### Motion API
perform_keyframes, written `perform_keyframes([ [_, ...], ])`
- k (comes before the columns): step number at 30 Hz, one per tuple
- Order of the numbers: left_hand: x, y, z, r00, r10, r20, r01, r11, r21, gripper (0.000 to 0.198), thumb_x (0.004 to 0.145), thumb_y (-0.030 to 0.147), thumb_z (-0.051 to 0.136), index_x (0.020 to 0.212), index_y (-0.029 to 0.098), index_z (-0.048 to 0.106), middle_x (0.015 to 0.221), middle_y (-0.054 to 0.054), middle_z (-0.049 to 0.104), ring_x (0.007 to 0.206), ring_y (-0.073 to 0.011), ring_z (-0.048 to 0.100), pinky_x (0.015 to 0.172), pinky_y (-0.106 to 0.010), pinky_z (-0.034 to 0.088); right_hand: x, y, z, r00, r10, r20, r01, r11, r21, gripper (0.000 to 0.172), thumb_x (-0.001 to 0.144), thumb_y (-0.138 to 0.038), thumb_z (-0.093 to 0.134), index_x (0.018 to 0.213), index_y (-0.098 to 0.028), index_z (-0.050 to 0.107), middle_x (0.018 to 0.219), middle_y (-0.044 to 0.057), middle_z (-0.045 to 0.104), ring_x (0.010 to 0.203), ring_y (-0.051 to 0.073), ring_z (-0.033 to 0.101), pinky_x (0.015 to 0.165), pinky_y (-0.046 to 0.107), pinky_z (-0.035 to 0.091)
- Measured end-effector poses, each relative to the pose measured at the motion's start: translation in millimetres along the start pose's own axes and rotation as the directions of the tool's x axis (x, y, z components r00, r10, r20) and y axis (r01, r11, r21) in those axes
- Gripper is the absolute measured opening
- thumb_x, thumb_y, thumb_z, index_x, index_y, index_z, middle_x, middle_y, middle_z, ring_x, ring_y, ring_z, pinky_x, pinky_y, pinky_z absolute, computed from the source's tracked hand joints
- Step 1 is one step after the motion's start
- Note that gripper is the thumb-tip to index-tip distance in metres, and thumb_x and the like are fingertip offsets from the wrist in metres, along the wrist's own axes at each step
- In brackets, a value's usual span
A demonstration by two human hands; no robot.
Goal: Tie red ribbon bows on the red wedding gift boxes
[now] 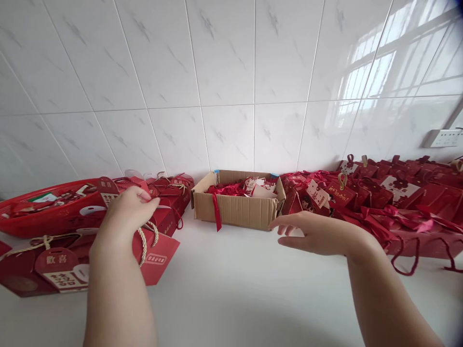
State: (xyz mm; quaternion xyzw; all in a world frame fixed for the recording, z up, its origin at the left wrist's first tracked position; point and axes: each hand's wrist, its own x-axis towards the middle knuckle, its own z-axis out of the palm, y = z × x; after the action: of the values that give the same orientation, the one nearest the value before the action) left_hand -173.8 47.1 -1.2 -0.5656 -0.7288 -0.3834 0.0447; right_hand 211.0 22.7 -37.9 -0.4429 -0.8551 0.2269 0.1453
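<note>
My left hand is over the red gift boxes on the left, its thumb and forefinger apart with nothing visible between them; its other fingers are hidden. Under its wrist lies a red gift bag with twisted cream rope handles. A dark red gift box with a cord bow and a label stands left of my forearm. My right hand hovers open and empty, palm down, by the right front corner of a cardboard box. Inside that box are red ribbons and printed cards.
A red plastic basin holding small packets stands at the far left. More red gift boxes with ribbons and cord handles crowd the right side. A white tiled wall rises behind the white tabletop. A socket strip is at the right.
</note>
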Motion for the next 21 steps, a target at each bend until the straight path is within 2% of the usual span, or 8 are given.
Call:
perform_keyframes([
  [3,-25,40,-1.8,0.992,0.009,0.13,-0.01,1.0,0.005,0.027,0.075,0.046,0.058,0.081,0.02,0.055,0.078,-0.003,0.062,0.069,-0.022,0.059,0.064,-0.035,0.046,-2,-5,0,1.0,0.004,-0.007,-0.004,1.0,0.003,0.035,0.084,-0.039,0.056,0.116,-0.029,0.064,0.102,0.006,0.07,0.089,0.023,0.067,0.069,0.03,0.053],
  [6,-48,76,7.6,0.933,0.228,0.279,-0.183,0.967,-0.178,0.026,0.079,0.047,0.055,0.083,0.021,0.054,0.076,0.0,0.062,0.07,-0.0179,0.06,0.064,-0.028,0.046,-2,-10,-2,0.997,0.055,0.062,-0.054,0.998,-0.011,0.038,0.085,-0.042,0.053,0.12,-0.029,0.061,0.109,0.006,0.068,0.096,0.023,0.064,0.076,0.032,0.052],
  [7,-54,85,11.2,0.877,0.331,0.348,-0.255,0.935,-0.246,0.025,0.08,0.046,0.054,0.081,0.021,0.055,0.074,0.0,0.062,0.069,-0.0168,0.059,0.063,-0.027,0.046,-2,-11,-4,0.994,0.07,0.081,-0.069,0.997,-0.018,0.039,0.086,-0.043,0.051,0.121,-0.029,0.06,0.111,0.006,0.067,0.098,0.023,0.064,0.079,0.032,0.051],
  [10,-63,100,18.3,0.624,0.53,0.575,-0.387,0.848,-0.362,0.021,0.079,0.042,0.055,0.078,0.022,0.061,0.078,0.001,0.066,0.07,-0.0162,0.06,0.065,-0.026,0.046,-4,-11,-7,0.99,0.107,0.088,-0.104,0.994,-0.038,0.038,0.088,-0.041,0.047,0.122,-0.027,0.059,0.111,0.006,0.067,0.099,0.023,0.063,0.084,0.034,0.049],
  [11,-63,101,19.5,0.574,0.54,0.616,-0.4,0.841,-0.365,0.021,0.079,0.042,0.055,0.079,0.023,0.063,0.082,0.001,0.067,0.072,-0.0168,0.061,0.066,-0.026,0.047,-5,-11,-7,0.99,0.119,0.082,-0.115,0.992,-0.046,0.038,0.089,-0.041,0.045,0.121,-0.027,0.059,0.111,0.006,0.067,0.098,0.023,0.063,0.084,0.035,0.049],
  [12,-62,100,20.7,0.566,0.531,0.631,-0.402,0.846,-0.351,0.022,0.078,0.043,0.055,0.08,0.024,0.065,0.085,0.0,0.068,0.074,-0.0174,0.062,0.067,-0.026,0.047,-6,-10,-8,0.988,0.132,0.074,-0.129,0.99,-0.053,0.037,0.09,-0.041,0.043,0.12,-0.027,0.06,0.112,0.006,0.067,0.098,0.023,0.063,0.085,0.035,0.049],
  [17,-40,81,40.6,0.813,0.288,0.506,-0.281,0.955,-0.091,0.03,0.079,0.051,0.052,0.085,0.025,0.065,0.096,-0.001,0.069,0.081,-0.0201,0.064,0.06,-0.025,0.044,-7,-10,-7,0.988,0.137,0.076,-0.133,0.99,-0.056,0.035,0.09,-0.041,0.042,0.115,-0.028,0.062,0.111,0.005,0.067,0.097,0.023,0.062,0.083,0.035,0.048],
  [21,-20,64,80.0,0.888,0.08,0.453,-0.123,0.99,0.066,0.033,0.076,0.052,0.054,0.08,0.021,0.062,0.097,-0.007,0.069,0.081,-0.0241,0.064,0.054,-0.026,0.041,2,-17,1,0.994,0.08,0.079,-0.076,0.995,-0.062,0.032,0.089,-0.041,0.045,0.111,-0.027,0.063,0.106,0.006,0.067,0.093,0.023,0.062,0.08,0.034,0.048],
])
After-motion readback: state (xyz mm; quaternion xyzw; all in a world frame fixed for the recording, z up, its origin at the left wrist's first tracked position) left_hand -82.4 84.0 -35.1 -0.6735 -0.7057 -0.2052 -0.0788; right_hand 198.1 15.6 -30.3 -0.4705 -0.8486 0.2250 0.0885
